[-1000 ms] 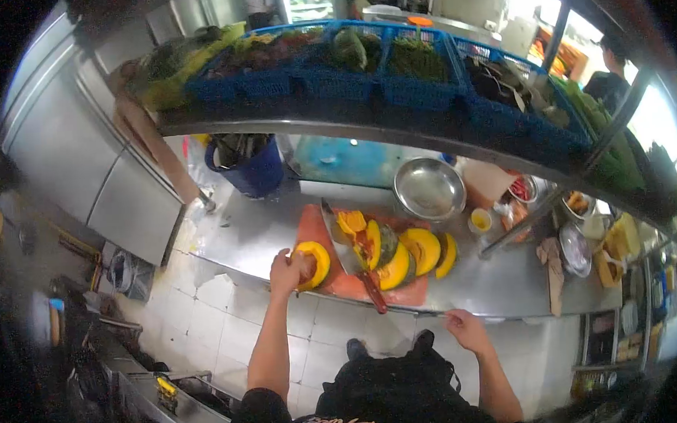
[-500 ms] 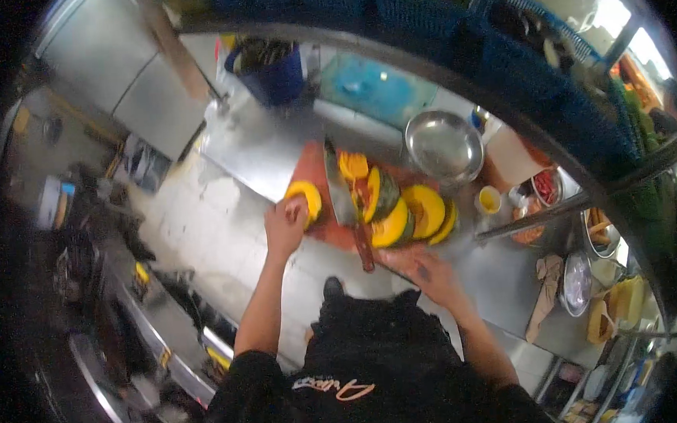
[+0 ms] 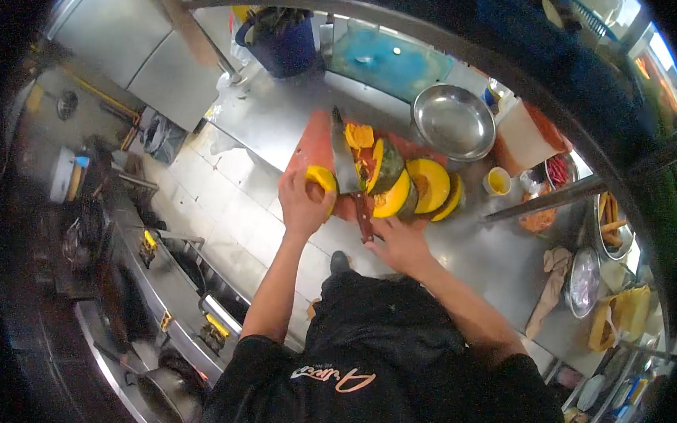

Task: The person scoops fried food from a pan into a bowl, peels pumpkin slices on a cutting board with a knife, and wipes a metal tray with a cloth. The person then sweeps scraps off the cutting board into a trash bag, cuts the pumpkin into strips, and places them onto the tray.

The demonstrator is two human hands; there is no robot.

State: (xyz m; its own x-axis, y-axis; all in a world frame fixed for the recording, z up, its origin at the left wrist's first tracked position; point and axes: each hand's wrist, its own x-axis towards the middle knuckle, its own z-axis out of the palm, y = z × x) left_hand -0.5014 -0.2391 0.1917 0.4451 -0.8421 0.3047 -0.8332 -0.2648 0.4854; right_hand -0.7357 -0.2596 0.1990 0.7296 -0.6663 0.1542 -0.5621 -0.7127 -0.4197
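A curved pumpkin slice with yellow flesh lies at the left of the red cutting board. My left hand is closed around its near side. Across the middle of the board rests a kitchen knife, its wide blade pointing away and its brown handle toward me. Beside that handle is my right hand, thumb and fingers apart; whether it touches the handle is unclear. Just beyond my right fingers lie several cut pumpkin pieces, green-skinned with yellow flesh. A smaller orange chunk sits farther back.
A metal bowl stands behind the pumpkin, near a blue-green board and a dark blue bucket. To the right are a small yellow cup and a cloth. A metal bar crosses above the counter.
My left hand has moved onto the pumpkin slice and closed around it. My right hand has come from the board's near edge to the knife handle. The view has shifted slightly.
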